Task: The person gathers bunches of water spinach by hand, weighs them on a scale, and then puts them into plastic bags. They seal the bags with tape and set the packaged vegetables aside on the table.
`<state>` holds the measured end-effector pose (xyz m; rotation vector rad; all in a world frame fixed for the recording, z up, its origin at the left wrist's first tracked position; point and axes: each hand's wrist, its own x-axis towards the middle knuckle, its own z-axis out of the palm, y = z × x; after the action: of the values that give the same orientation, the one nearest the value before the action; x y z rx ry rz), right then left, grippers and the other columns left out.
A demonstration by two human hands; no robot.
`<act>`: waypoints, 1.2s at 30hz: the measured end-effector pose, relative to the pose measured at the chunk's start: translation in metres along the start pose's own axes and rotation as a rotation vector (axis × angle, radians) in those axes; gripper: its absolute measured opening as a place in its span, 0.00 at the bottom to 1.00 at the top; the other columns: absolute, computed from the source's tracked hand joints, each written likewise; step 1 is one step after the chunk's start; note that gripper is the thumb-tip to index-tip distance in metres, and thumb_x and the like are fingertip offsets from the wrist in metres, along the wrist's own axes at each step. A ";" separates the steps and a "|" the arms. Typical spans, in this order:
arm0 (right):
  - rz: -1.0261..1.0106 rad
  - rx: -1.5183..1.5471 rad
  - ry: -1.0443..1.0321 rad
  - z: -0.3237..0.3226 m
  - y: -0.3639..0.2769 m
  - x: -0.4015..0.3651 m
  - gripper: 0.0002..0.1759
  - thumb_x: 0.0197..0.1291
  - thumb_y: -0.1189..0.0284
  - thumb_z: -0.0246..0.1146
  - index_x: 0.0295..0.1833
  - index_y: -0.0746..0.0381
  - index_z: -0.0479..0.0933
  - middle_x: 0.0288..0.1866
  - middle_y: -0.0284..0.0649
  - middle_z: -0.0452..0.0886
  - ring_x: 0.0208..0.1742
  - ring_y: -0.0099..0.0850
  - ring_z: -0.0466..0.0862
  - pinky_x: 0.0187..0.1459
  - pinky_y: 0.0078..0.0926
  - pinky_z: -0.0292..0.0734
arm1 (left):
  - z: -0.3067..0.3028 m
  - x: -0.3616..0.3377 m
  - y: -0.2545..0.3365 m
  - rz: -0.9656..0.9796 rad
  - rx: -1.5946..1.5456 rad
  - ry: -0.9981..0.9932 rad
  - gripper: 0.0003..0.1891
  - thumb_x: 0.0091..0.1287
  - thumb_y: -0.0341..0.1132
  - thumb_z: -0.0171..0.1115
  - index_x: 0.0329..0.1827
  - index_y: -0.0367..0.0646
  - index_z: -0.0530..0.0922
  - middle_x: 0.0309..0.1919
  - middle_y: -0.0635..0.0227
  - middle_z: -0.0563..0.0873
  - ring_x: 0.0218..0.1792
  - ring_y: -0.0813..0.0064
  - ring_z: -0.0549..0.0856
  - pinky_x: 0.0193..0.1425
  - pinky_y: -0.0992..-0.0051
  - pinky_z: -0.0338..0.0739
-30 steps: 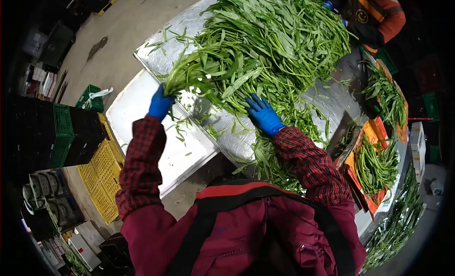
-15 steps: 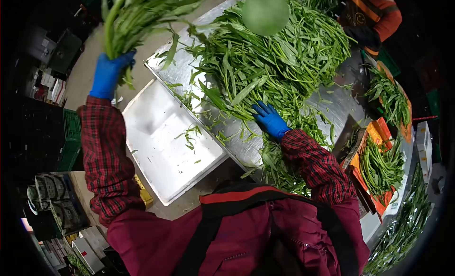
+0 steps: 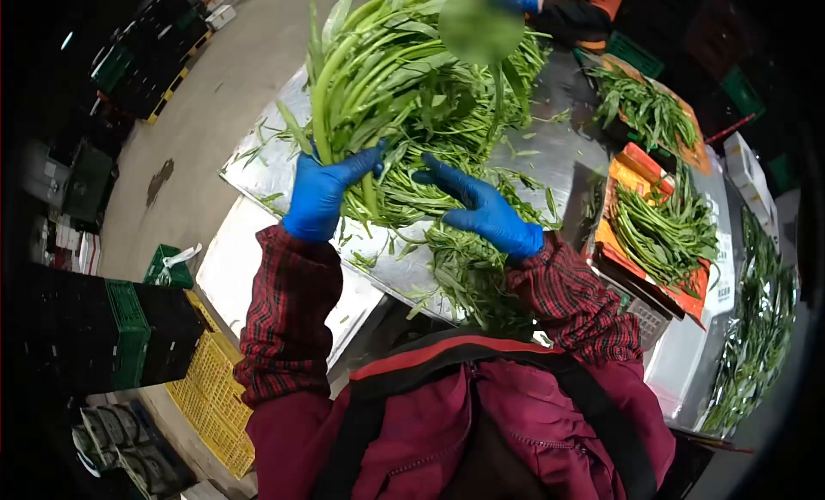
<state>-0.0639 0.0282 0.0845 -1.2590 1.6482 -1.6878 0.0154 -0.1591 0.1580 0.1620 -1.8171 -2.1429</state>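
My left hand (image 3: pixel 325 191), in a blue glove, is closed around the lower stems of a bunch of water spinach (image 3: pixel 357 88). Its long stems and leaves arch up and over to the right, above the metal table (image 3: pixel 563 79). Facing it from the right is my right hand (image 3: pixel 490 206), also gloved, with fingers apart and nothing gripped. Beneath and between both hands lies a loose heap of water spinach (image 3: pixel 473 268), partly hidden by the held bunch.
An orange-lined box (image 3: pixel 610 242) of greens stands at the right, near wrapped greens (image 3: pixel 752 328). A white tub (image 3: pixel 245 259) sits under the table's left edge, with a yellow crate (image 3: pixel 210 405) beyond. Across the table, another person's gloved hand (image 3: pixel 522 0) shows beside an orange sleeve.
My left hand has swung the bunch from the far left in over the table. My right hand has lifted off the heap and opened toward the bunch. The camera view has turned.
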 end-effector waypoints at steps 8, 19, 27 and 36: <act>0.269 0.635 0.508 -0.050 0.027 -0.069 0.22 0.49 0.63 0.62 0.48 0.62 0.68 0.38 0.35 0.76 0.37 0.25 0.76 0.39 0.23 0.72 | 0.114 -0.035 -0.208 0.293 0.341 -0.022 0.34 0.36 0.27 0.65 0.52 0.39 0.64 0.41 0.55 0.74 0.42 0.59 0.74 0.49 0.67 0.67; 0.427 0.916 0.632 -0.068 0.049 -0.117 0.18 0.48 0.67 0.62 0.44 0.64 0.72 0.37 0.38 0.77 0.35 0.27 0.78 0.39 0.26 0.74 | 0.161 -0.061 -0.245 -0.075 0.159 -0.095 0.33 0.38 0.28 0.69 0.49 0.36 0.63 0.44 0.56 0.73 0.43 0.68 0.75 0.47 0.74 0.70; 0.145 1.484 0.411 -0.098 0.068 -0.126 0.24 0.51 0.60 0.58 0.50 0.61 0.66 0.48 0.44 0.72 0.50 0.37 0.73 0.53 0.39 0.67 | 0.153 -0.073 -0.218 -0.097 0.741 -0.131 0.33 0.43 0.32 0.65 0.54 0.38 0.61 0.38 0.55 0.78 0.38 0.63 0.79 0.43 0.71 0.73; 0.370 1.144 0.586 -0.071 0.076 -0.114 0.16 0.52 0.71 0.59 0.47 0.62 0.71 0.45 0.38 0.75 0.43 0.28 0.77 0.44 0.29 0.74 | 0.112 -0.032 -0.170 0.163 0.768 -0.357 0.47 0.48 0.53 0.60 0.64 0.39 0.44 0.63 0.50 0.49 0.64 0.55 0.49 0.65 0.65 0.45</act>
<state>-0.0900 0.1476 -0.0104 0.0853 0.7359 -2.2723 -0.0163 -0.0208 0.0083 -0.2045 -2.6712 -1.3264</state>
